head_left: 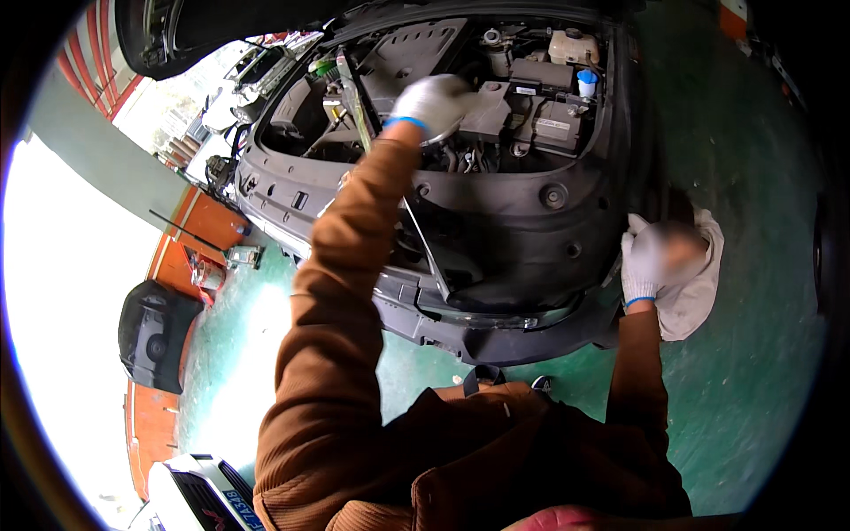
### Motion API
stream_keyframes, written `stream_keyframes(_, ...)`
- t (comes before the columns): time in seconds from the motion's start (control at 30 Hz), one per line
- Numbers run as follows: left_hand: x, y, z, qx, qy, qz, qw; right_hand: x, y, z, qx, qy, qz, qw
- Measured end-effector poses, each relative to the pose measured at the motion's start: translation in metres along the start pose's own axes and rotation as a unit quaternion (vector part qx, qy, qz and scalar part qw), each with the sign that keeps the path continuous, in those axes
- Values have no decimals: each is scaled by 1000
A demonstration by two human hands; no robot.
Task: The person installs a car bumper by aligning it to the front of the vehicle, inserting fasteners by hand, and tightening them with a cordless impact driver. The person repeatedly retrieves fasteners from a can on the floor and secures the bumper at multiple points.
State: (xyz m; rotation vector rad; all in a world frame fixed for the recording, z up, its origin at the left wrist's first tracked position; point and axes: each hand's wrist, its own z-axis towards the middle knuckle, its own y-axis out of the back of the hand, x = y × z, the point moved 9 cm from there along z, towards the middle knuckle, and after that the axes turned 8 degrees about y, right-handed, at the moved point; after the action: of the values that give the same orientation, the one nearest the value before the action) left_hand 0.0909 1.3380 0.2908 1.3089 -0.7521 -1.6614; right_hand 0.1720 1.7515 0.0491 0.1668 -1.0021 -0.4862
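My left hand (429,104), in a white knit glove with a blue cuff, reaches far over the engine bay (443,162) of a dark car. Motion smears its fingers, so I cannot tell whether it holds anything. Close beside it stands a long, narrow, pale strip (356,102). Further right in the bay are a black battery (556,126) and a grey box (485,113). My right hand (637,270), gloved the same way, is at the car's front right corner, right beside a crouching person in a light garment (695,305). A blurred patch partly hides its fingers.
The raised hood (168,44) overhangs the bay at the upper left. A dark loose panel (155,336) leans on the orange-based wall at the left. A white car (190,496) stands at the lower left. The floor (726,380) is green.
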Motion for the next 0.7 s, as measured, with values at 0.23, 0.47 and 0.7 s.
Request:
stream_keyframes(0.23,241,90,-116,30,211,192,958,72,-8,-36,-22,-33,199,979)
stream_keyframes(0.47,372,40,-177,-31,218,91,971,290,-137,-58,306,60,266,912)
stream_keyframes(0.7,346,20,-142,28,205,-73,976,358,-234,-79,382,134,207,890)
